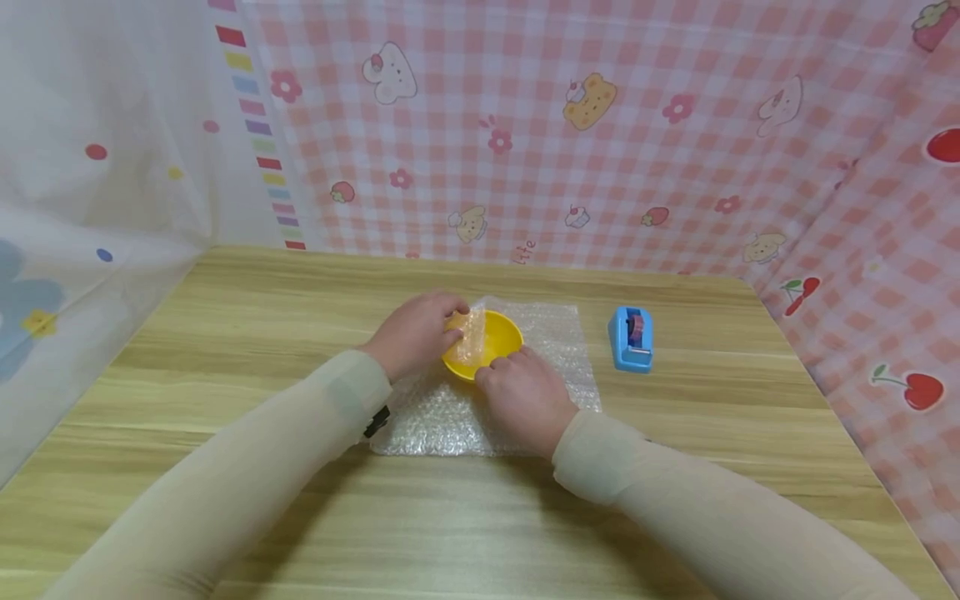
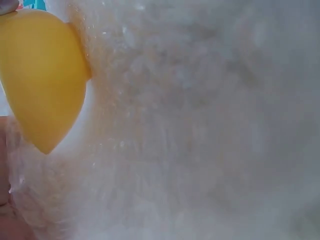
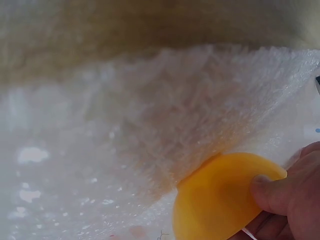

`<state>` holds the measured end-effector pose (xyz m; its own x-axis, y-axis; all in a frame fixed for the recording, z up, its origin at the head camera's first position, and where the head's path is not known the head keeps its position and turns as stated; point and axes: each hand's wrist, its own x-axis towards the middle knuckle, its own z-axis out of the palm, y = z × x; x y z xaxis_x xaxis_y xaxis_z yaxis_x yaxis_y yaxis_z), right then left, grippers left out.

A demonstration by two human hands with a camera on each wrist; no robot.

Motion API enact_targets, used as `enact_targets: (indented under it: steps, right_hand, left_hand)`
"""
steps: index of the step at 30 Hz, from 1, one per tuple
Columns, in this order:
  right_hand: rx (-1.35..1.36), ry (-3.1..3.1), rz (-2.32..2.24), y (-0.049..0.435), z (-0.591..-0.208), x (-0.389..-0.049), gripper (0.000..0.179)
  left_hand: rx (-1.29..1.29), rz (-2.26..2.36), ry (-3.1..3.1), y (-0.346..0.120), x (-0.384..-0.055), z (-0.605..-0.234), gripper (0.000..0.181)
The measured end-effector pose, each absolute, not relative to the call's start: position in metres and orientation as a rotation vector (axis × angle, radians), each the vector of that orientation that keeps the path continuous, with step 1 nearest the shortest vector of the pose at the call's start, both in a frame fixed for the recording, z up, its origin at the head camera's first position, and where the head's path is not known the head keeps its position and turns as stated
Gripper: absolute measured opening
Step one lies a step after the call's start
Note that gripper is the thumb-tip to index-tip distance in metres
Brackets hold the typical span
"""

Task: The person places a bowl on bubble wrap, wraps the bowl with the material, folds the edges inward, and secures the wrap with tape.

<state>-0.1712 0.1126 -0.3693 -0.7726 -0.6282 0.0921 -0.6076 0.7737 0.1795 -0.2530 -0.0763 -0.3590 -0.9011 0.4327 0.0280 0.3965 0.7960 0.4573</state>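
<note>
A yellow bowl (image 1: 501, 337) sits upright on a sheet of bubble wrap (image 1: 442, 421) at the middle of the table. My left hand (image 1: 420, 331) pinches the left part of the sheet, folded over the bowl's left rim and partly covering its inside. My right hand (image 1: 528, 392) grips the bowl's near right rim; the right wrist view shows the thumb (image 3: 270, 194) against the bowl's outer wall (image 3: 215, 200). In the left wrist view the bowl's side (image 2: 45, 75) stands beside the raised wrap (image 2: 175, 110).
A blue tape dispenser (image 1: 632, 340) with a roll of tape stands right of the wrap on the wooden table (image 1: 480, 525). A pink checked cloth (image 1: 525, 125) hangs behind the table and along its right side, with a white patterned cloth (image 1: 112, 192) on the left.
</note>
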Motion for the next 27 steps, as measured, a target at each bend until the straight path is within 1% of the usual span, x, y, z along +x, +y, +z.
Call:
enact_targets:
  steps: [5, 10, 16, 27]
  right_hand:
    - [0.988, -2.808, -0.19, 0.112, -0.37, -0.17, 0.007]
    - [0.996, -2.787, -0.172, 0.113, -0.37, -0.17, 0.008]
    - [1.013, -2.775, -0.178, 0.114, -0.371, -0.17, 0.009]
    - [1.033, -2.8, -0.131, 0.118, -0.373, -0.171, 0.01]
  left_hand:
    - [0.575, 0.721, 2.852, -0.075, -0.256, -0.364, 0.058]
    - [0.541, 0.669, 2.796, -0.072, -0.259, -0.368, 0.066]
    - [0.523, 0.632, 2.758, -0.069, -0.259, -0.371, 0.068]
    - [0.462, 0.556, 2.773, -0.062, -0.259, -0.369, 0.064]
